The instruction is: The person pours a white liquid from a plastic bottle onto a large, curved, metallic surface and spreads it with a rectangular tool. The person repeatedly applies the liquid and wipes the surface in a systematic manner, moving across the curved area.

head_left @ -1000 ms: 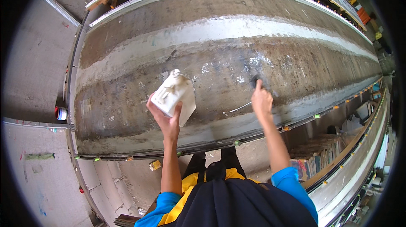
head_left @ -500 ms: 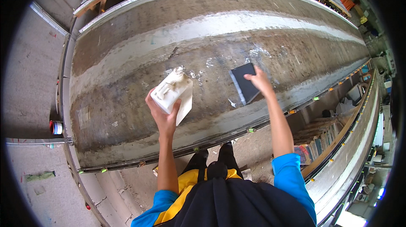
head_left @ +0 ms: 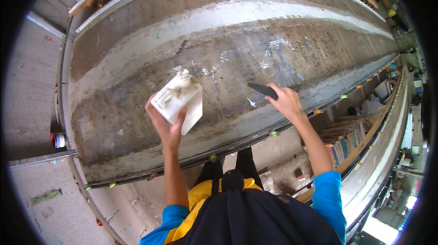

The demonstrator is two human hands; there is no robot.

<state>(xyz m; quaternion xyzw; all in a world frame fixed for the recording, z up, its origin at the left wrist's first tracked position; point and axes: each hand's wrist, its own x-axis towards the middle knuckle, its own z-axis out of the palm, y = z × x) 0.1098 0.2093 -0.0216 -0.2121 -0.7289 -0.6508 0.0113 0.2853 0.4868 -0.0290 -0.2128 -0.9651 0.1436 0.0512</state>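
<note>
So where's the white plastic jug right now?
In the head view, the jug is left of centre, gripped in the left hand over the stained table; the right hand and dark flat tool are to its right.

The jug (head_left: 185,99) in the left hand (head_left: 168,131) is over the table (head_left: 118,117), scraper (head_left: 263,91) in right hand (head_left: 288,102) at the jug's three o'clock, tin (head_left: 59,140) between eight and nine.

On my feed I record a white container (head_left: 191,103) with tan staining and a black flat tool (head_left: 263,91). The surface (head_left: 114,110) is mottled brown, white-flecked and crossed by a whitish band (head_left: 228,11). I note bright blue sleeves (head_left: 328,197) and green clips (head_left: 274,132).
</note>
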